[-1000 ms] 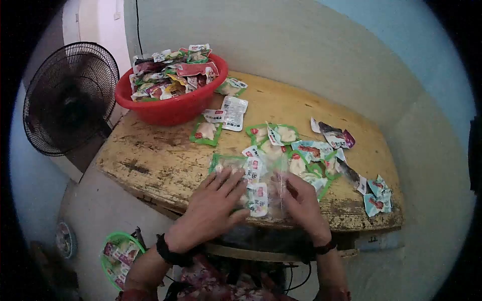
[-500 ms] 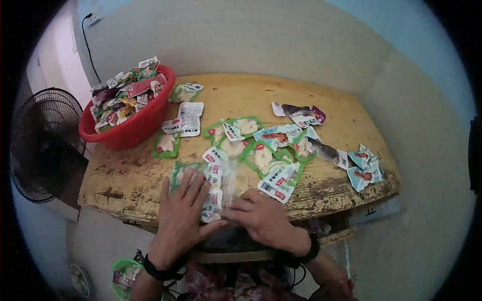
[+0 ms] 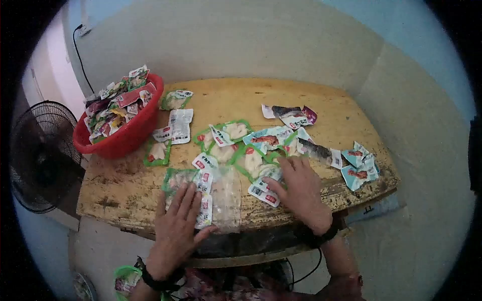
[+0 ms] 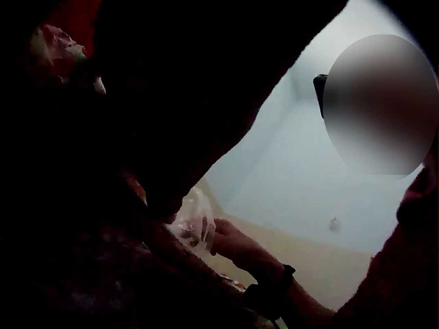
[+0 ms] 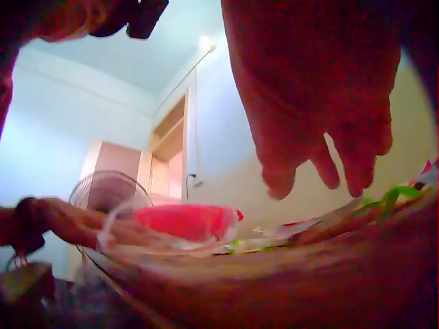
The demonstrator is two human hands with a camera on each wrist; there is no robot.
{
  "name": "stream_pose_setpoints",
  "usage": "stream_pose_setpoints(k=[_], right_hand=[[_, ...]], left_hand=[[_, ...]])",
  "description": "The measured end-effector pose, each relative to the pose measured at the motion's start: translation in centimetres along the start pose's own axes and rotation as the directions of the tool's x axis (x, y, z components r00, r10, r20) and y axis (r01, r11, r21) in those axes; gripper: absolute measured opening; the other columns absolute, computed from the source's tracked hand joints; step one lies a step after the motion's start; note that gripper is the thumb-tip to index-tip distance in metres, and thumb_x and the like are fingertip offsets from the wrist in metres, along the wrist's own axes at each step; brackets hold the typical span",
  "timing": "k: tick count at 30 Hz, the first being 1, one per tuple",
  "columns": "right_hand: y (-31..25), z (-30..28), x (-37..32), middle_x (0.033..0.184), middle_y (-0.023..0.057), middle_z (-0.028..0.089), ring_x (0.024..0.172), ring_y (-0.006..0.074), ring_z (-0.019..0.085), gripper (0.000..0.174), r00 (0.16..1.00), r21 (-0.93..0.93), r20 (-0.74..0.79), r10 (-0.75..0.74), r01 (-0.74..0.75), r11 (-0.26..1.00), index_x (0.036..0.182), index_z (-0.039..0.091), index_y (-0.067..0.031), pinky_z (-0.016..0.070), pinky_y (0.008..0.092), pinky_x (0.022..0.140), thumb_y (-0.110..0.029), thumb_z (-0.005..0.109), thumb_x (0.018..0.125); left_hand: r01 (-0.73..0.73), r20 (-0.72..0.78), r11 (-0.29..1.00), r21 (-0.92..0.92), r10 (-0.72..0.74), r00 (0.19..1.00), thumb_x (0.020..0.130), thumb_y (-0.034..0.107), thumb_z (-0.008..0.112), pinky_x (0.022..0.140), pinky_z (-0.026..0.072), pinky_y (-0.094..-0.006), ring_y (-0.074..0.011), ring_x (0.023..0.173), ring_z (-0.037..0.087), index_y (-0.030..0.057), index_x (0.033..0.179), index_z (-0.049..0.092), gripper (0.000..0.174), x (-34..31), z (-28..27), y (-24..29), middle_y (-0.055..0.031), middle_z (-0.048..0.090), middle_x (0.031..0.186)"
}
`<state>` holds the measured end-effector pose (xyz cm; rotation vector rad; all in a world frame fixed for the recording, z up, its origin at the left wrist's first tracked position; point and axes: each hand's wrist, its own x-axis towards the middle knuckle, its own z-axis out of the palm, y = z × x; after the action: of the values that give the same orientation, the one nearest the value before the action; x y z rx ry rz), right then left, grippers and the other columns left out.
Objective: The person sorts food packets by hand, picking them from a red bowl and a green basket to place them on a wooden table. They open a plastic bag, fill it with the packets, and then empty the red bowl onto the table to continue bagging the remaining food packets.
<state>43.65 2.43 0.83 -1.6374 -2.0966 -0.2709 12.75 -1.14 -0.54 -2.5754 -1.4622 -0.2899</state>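
My left hand (image 3: 175, 231) lies flat with straight fingers on a clear plastic bag (image 3: 227, 198) near the table's front edge. Under and beside those fingers are a green-edged packet (image 3: 173, 178) and white-labelled packets (image 3: 205, 193), which the bag overlaps. Off to the right, my right hand (image 3: 301, 193) reaches with spread fingers over a pile of green-edged food packets (image 3: 251, 163). Its fingers (image 5: 278, 181) hang apart above the tabletop in the right wrist view. A white-backed packet (image 3: 265, 191) lies by its thumb. The left wrist view is mostly dark.
A red basin (image 3: 118, 143) heaped with packets stands at the table's back left, with a fan (image 3: 37, 150) beyond it. Several loose packets, some blue (image 3: 359, 173), lie along the worn yellow table (image 3: 135, 185). A green basket (image 3: 120, 273) sits on the floor.
My right hand has let go of the clear bag's right side and moved right, over the packet pile. The left hand has stayed on the bag. The head view has turned rightward.
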Motion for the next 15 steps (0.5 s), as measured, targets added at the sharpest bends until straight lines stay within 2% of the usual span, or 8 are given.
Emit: stream_pose_setpoints(k=[3,6,9,12,15], right_hand=[[0.2,0.3,0.9,0.119,0.0237,0.058,0.114,0.0395,0.056,0.066,0.988,-0.043,0.151,0.017,-0.011,0.999,0.120,0.062,0.0028,0.0521,0.0484,0.091,-0.049,0.076,0.082],[0.2,0.5,1.2,0.118,0.0249,0.058,0.111,0.0411,0.057,0.069,0.987,-0.023,0.157,0.015,-0.012,1.000,0.118,0.060,0.0031,0.0519,0.0487,0.092,-0.049,0.080,0.077],[1.4,2.7,0.9,0.115,0.0217,0.059,0.108,0.0397,0.058,0.061,0.994,0.039,-0.106,-0.037,0.041,0.998,0.115,0.058,0.0010,0.0524,0.0484,0.087,-0.040,0.083,0.077],[1.1,2.2,1.0,0.108,0.0177,0.060,0.100,0.0343,0.061,0.050,0.987,0.339,0.036,0.155,-0.158,0.928,0.112,0.056,-0.0015,0.0516,0.0453,0.080,-0.026,0.084,0.079],[0.3,1.1,0.7,0.094,0.0127,0.062,0.087,0.0263,0.062,0.037,0.965,0.646,0.012,0.262,-0.208,0.734,0.107,0.055,-0.0034,0.0498,0.0419,0.072,-0.019,0.079,0.084]], left_hand=[[0.006,-0.028,1.000,-0.024,-0.006,1.000,0.089,0.057,0.065,0.121,0.0162,-0.0588,-0.0284,0.147,0.035,0.0031,0.144,0.050,0.078,-0.2,0.0,0.1,-0.0136,0.044,0.155],[0.006,-0.061,1.000,-0.014,-0.006,0.998,0.089,0.057,0.065,0.121,0.0173,-0.0583,-0.0285,0.147,0.035,0.0035,0.143,0.051,0.077,-0.4,0.5,0.0,-0.0134,0.044,0.155],[0.029,0.004,0.999,-0.043,-0.029,1.000,0.090,0.058,0.063,0.121,0.0178,-0.0592,-0.0326,0.149,0.032,0.0057,0.150,0.044,0.081,-0.4,-0.1,0.1,-0.0146,0.039,0.159],[0.051,0.017,0.995,-0.085,-0.050,0.999,0.091,0.058,0.063,0.122,0.0174,-0.0590,-0.0332,0.149,0.031,0.0061,0.150,0.044,0.081,-0.4,-0.1,0.1,-0.0145,0.038,0.159],[0.047,-0.015,0.993,-0.108,-0.049,0.999,0.091,0.056,0.064,0.121,0.0194,-0.0583,-0.0341,0.149,0.031,0.0067,0.150,0.044,0.080,-0.6,-0.3,0.2,-0.0149,0.038,0.159]])
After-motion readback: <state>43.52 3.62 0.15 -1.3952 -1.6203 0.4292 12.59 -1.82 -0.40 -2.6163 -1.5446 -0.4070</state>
